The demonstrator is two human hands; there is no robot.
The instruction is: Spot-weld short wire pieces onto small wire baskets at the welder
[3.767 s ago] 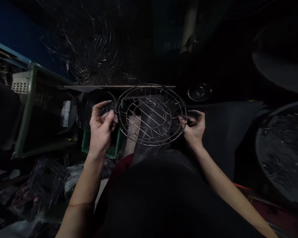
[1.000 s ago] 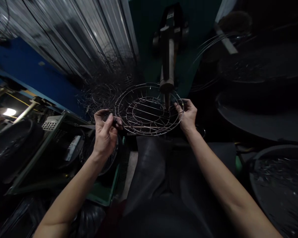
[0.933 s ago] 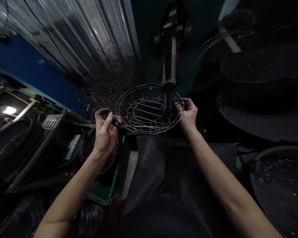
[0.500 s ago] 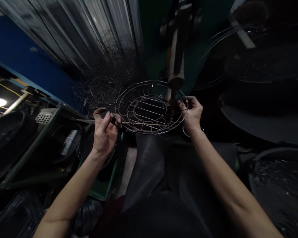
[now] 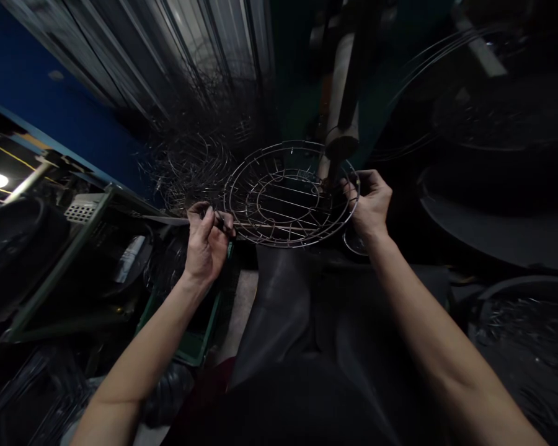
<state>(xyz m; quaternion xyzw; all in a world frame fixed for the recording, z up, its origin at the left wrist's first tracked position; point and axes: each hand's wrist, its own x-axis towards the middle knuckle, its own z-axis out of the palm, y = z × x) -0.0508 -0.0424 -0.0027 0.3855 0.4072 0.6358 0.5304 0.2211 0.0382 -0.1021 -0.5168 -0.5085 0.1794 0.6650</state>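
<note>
Round wire guard (image 5: pixel 291 195): bare metal, concentric rings crossed by straight spokes, raised rim. Held roughly level, slightly tilted, between both hands; left hand (image 5: pixel 208 241) pinches near-left rim, right hand (image 5: pixel 371 203) grips right rim.

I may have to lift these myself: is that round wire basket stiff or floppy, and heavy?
Probably stiff: the wire basket keeps its round shape though the left hand and right hand hold only opposite rim edges. Likely light, being thin open wire. Its wire ends may snag.

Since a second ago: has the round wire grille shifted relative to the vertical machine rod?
Yes. The round wire grille slid left, so the vertical machine rod now meets its right rim.
</note>
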